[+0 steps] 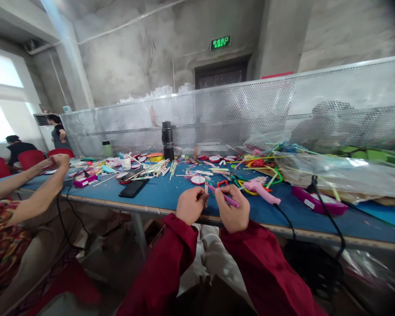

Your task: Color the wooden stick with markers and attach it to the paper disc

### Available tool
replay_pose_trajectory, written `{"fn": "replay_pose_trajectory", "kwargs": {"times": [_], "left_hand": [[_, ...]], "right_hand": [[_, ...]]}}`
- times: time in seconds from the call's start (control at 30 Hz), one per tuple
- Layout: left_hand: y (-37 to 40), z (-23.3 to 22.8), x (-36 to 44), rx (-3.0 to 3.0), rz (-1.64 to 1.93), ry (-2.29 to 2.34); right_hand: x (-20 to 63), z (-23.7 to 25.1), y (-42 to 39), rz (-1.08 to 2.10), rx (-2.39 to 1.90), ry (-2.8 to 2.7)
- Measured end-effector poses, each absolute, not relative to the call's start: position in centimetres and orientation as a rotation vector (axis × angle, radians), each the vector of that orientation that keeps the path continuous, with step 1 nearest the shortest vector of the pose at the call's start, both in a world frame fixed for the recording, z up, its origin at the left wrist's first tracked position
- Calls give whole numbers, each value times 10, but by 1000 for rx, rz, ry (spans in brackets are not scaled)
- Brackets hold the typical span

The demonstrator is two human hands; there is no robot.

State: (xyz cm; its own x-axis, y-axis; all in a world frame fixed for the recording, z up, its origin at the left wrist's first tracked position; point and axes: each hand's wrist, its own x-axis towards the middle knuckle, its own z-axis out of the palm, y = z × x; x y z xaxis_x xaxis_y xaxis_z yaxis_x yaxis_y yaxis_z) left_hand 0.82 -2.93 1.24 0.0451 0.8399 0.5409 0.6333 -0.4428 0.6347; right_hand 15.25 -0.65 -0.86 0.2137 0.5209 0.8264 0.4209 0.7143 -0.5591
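Observation:
My left hand [191, 204] grips a short pale stick [206, 189] held upright over the near edge of the blue table [164, 195]. My right hand [232, 211] holds a pink pen-like tool [228, 199], its tip pointing left toward the stick. Both sleeves are dark red. A small round white and red piece [198, 179] lies on the table just beyond my hands. A pink glue gun [260, 190] with a black cord lies right of my right hand.
A black phone [132, 188], a black bottle [167, 140], scattered sticks and coloured straws cover the table. A clear plastic bag [335, 173] and a purple device [319, 205] sit right. A perforated metal screen [250, 109] backs the table. Another person's arms [36, 186] reach in from the left.

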Motion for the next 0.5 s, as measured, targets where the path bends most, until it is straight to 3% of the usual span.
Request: {"fn": "replay_pose_trajectory", "kwargs": {"times": [0.5], "left_hand": [[-26,7,7,2055,1416,1440]], "right_hand": [[153,-7,-10,43,-818,-1422]]}}
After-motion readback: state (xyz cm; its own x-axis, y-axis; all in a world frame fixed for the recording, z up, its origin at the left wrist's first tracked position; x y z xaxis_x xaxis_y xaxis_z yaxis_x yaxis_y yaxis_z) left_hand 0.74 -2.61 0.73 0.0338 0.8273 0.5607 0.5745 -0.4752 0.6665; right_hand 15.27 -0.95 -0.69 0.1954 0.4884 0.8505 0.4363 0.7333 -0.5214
